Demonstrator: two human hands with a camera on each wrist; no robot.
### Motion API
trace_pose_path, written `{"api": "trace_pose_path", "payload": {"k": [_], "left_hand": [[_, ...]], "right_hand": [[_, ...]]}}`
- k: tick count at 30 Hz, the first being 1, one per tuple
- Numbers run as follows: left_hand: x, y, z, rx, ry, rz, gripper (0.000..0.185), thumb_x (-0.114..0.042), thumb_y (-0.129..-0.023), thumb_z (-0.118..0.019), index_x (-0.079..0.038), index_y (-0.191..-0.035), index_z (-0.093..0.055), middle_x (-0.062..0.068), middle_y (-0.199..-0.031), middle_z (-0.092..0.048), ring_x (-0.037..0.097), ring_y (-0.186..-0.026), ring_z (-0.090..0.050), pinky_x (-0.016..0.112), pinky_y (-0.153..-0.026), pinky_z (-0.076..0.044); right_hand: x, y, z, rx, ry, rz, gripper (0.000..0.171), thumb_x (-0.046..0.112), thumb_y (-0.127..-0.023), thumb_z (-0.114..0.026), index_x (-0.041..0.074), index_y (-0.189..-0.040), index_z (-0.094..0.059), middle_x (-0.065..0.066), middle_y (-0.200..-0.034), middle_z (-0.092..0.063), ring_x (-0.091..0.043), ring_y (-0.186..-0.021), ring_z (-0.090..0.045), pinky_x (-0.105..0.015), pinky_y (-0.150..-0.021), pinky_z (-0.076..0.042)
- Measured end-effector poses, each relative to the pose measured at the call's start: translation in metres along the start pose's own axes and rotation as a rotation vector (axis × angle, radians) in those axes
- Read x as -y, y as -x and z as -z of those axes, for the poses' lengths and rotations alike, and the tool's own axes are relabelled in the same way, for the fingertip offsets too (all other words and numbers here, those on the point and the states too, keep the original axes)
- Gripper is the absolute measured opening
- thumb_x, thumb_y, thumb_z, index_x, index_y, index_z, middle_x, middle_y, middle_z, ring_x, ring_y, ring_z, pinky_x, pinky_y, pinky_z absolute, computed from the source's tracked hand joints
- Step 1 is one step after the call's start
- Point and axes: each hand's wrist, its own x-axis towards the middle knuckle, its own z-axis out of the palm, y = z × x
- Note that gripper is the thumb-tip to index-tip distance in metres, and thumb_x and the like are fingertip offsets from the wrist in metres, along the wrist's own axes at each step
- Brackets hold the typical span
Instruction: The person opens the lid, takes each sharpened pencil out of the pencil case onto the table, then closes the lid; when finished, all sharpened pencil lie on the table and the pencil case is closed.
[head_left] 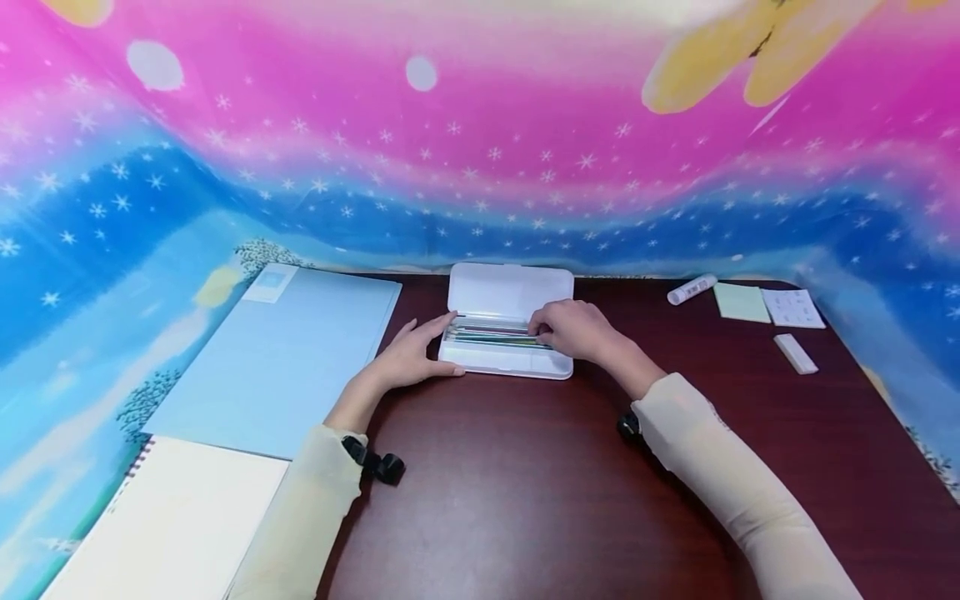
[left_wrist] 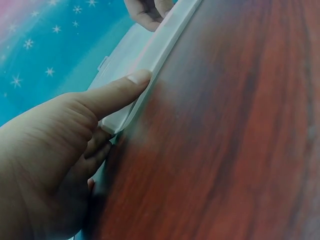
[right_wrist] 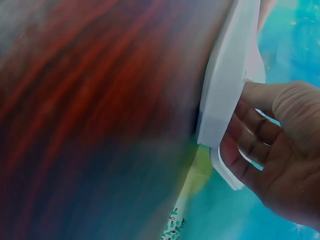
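Note:
A white pencil case (head_left: 506, 362) lies with its lid raised at the back of the table. Several pencils (head_left: 491, 337) lie lengthwise inside it. My left hand (head_left: 405, 357) holds the case's left end, its thumb along the front edge and its fingers at the far side; in the left wrist view the thumb (left_wrist: 117, 94) presses the rim. Over the right ends of the pencils, my right hand (head_left: 573, 327) reaches into the case with bent fingers. In the right wrist view the case wall (right_wrist: 227, 75) hides that hand's fingertips, so a grip on a pencil cannot be made out.
A light blue folder (head_left: 285, 358) lies on the left, with a spiral-bound pad (head_left: 180, 508) in front. On the right are a glue stick (head_left: 692, 289), green sticky notes (head_left: 741, 302), a patterned paper square (head_left: 793, 308) and a white eraser (head_left: 796, 353). A printed cloth hangs behind the table.

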Motion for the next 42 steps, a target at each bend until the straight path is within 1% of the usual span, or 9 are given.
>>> {"api": "trace_pose_path", "payload": {"k": [4,7,12,19,26,30,34,38,42], "left_hand": [[-0.001,0.003,-0.001,0.005,0.011,0.014,0.103,-0.05,-0.085,-0.078,-0.018,-0.164,-0.02,0.01,-0.167,-0.031,0.029,-0.155,-0.029,0.053,-0.131,-0.004],[-0.001,0.003,-0.001,-0.002,0.012,0.018,0.103,-0.05,-0.084,-0.078,-0.018,-0.164,-0.021,0.01,-0.167,-0.031,0.029,-0.155,-0.029,0.052,-0.131,-0.005],[-0.001,0.005,0.0,-0.019,0.017,0.034,0.102,-0.05,-0.083,-0.08,-0.019,-0.163,-0.025,0.01,-0.165,-0.033,0.032,-0.155,-0.028,0.052,-0.131,-0.008],[0.002,0.01,0.001,-0.024,0.042,0.08,0.102,-0.052,-0.081,-0.081,-0.025,-0.163,-0.026,0.01,-0.166,-0.033,0.047,-0.155,-0.014,0.063,-0.126,-0.017],[0.002,0.011,0.006,-0.028,0.038,0.098,0.102,-0.052,-0.08,-0.081,-0.027,-0.162,-0.027,0.01,-0.166,-0.033,0.049,-0.154,-0.016,0.067,-0.122,-0.024],[0.002,0.01,0.005,-0.023,0.045,0.099,0.101,-0.051,-0.081,-0.081,-0.026,-0.162,-0.027,0.011,-0.166,-0.033,0.049,-0.154,-0.016,0.066,-0.122,-0.024],[0.001,0.008,0.004,-0.025,0.047,0.099,0.101,-0.051,-0.08,-0.082,-0.027,-0.162,-0.027,0.011,-0.165,-0.033,0.049,-0.154,-0.016,0.067,-0.122,-0.024],[0.0,0.007,0.003,-0.028,0.049,0.097,0.101,-0.051,-0.08,-0.082,-0.026,-0.162,-0.027,0.011,-0.165,-0.033,0.049,-0.154,-0.016,0.066,-0.122,-0.024],[-0.001,0.006,0.003,-0.029,0.049,0.093,0.101,-0.05,-0.081,-0.082,-0.026,-0.162,-0.027,0.011,-0.165,-0.033,0.049,-0.154,-0.015,0.066,-0.123,-0.023]], "right_hand": [[-0.006,0.006,0.003,-0.044,-0.016,0.001,0.016,0.02,-0.097,-0.07,0.022,-0.11,-0.079,0.004,-0.106,-0.075,-0.014,-0.086,-0.067,-0.034,-0.069,-0.056],[-0.018,0.012,0.01,-0.095,-0.014,-0.003,0.016,0.02,-0.096,-0.071,0.022,-0.109,-0.08,0.001,-0.108,-0.076,-0.018,-0.091,-0.069,-0.039,-0.074,-0.058],[-0.05,0.027,0.017,-0.173,-0.036,0.012,0.017,0.017,-0.096,-0.071,0.02,-0.11,-0.08,-0.003,-0.109,-0.076,-0.023,-0.095,-0.07,-0.046,-0.083,-0.057],[-0.099,0.05,0.02,-0.245,-0.085,-0.007,0.016,0.015,-0.094,-0.073,0.018,-0.106,-0.082,-0.006,-0.106,-0.077,-0.027,-0.096,-0.07,-0.048,-0.082,-0.056],[-0.131,0.071,0.027,-0.199,-0.137,-0.099,0.016,0.014,-0.094,-0.072,0.017,-0.107,-0.081,-0.009,-0.109,-0.076,-0.026,-0.093,-0.069,-0.045,-0.076,-0.056],[-0.145,0.082,0.03,-0.176,-0.149,-0.109,0.017,0.012,-0.095,-0.071,0.015,-0.108,-0.081,-0.011,-0.109,-0.076,-0.028,-0.096,-0.07,-0.049,-0.08,-0.057],[-0.159,0.091,0.03,-0.165,-0.161,-0.127,0.017,0.014,-0.096,-0.07,0.015,-0.109,-0.082,-0.012,-0.111,-0.076,-0.029,-0.099,-0.069,-0.045,-0.081,-0.056],[-0.171,0.099,0.026,-0.159,-0.212,-0.192,0.016,0.019,-0.097,-0.07,0.017,-0.108,-0.082,-0.014,-0.116,-0.075,-0.031,-0.104,-0.067,-0.038,-0.08,-0.053],[-0.18,0.105,0.024,-0.148,-0.29,-0.249,0.017,0.024,-0.097,-0.07,0.018,-0.108,-0.082,-0.016,-0.125,-0.071,-0.034,-0.115,-0.063,-0.043,-0.088,-0.053]]}}
